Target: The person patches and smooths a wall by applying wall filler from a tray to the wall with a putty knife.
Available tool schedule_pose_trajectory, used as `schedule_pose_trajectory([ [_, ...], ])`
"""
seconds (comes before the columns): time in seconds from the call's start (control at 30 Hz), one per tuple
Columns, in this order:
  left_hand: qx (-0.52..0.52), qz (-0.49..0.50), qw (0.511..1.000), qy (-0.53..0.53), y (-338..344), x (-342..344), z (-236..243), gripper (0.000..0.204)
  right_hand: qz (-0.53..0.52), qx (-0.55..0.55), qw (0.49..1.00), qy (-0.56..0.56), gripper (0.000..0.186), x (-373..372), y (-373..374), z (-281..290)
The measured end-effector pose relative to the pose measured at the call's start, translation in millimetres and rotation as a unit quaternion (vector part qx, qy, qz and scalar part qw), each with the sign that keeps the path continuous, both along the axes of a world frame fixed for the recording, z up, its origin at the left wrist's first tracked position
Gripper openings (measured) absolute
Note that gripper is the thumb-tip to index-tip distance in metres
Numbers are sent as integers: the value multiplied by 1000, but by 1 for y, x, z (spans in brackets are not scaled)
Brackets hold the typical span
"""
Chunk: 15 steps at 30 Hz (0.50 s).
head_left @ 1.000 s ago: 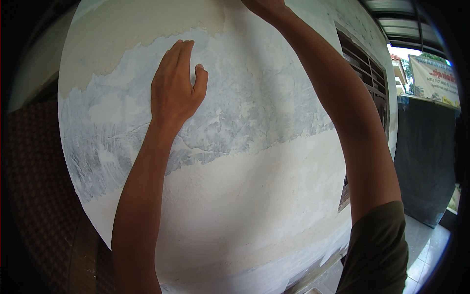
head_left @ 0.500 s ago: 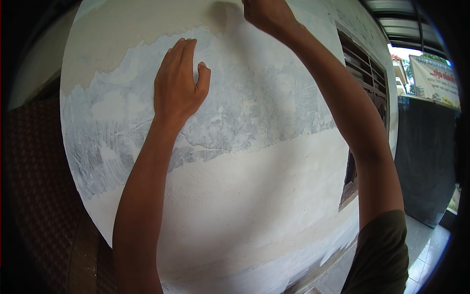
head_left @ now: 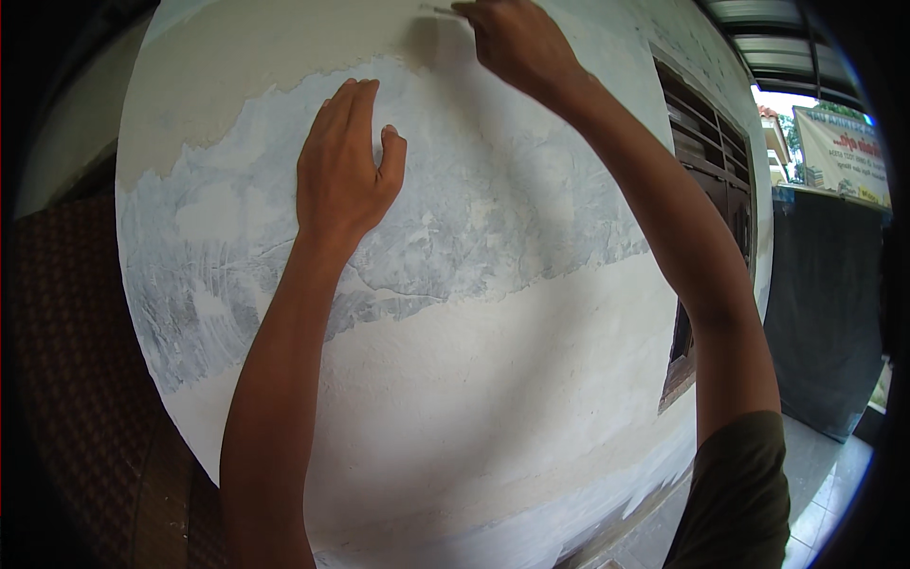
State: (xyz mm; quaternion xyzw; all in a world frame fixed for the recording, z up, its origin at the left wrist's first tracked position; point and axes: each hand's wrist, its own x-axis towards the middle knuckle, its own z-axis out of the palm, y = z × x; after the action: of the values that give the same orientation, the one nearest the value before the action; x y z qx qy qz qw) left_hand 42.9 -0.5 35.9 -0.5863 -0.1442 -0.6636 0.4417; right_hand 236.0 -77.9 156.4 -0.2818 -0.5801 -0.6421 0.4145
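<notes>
My left hand (head_left: 346, 156) is up against the house wall (head_left: 455, 398), palm toward it. Its fingers stretch out close together and the thumb stands apart; nothing is in it. Higher and to the right, my right hand (head_left: 521, 47) is closed around a thin grey tool, seen nearly edge-on, that looks like a scraper (head_left: 441, 10). The tool points left over the upper wall, and whether it touches the surface I cannot tell. A rough blue-grey patch (head_left: 455, 228) with cracked, ragged edges crosses the wall beneath both hands, between a beige coat (head_left: 256, 57) above and smoother white below.
A dark-framed window with slats (head_left: 711, 142) is set in the wall on the right. Beyond it hang a printed banner (head_left: 839, 156) and a dark sheet (head_left: 820, 313) over a tiled floor (head_left: 806, 522). Dark woven-looking material (head_left: 76, 379) lies left of the wall's edge.
My right hand has shifted slightly right and down, and the tool's thin end now shows left of it. My left hand has barely moved.
</notes>
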Motion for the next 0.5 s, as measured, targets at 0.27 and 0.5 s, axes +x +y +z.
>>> schedule_pose_trajectory([
  [0.27,0,-10,1000,7,0,6,3,45,-66,39,997,14,26,16,33,81],
  [0.5,-5,9,1000,-3,3,0,-2,45,-18,-20,999,-46,28,6,13,-10],
])
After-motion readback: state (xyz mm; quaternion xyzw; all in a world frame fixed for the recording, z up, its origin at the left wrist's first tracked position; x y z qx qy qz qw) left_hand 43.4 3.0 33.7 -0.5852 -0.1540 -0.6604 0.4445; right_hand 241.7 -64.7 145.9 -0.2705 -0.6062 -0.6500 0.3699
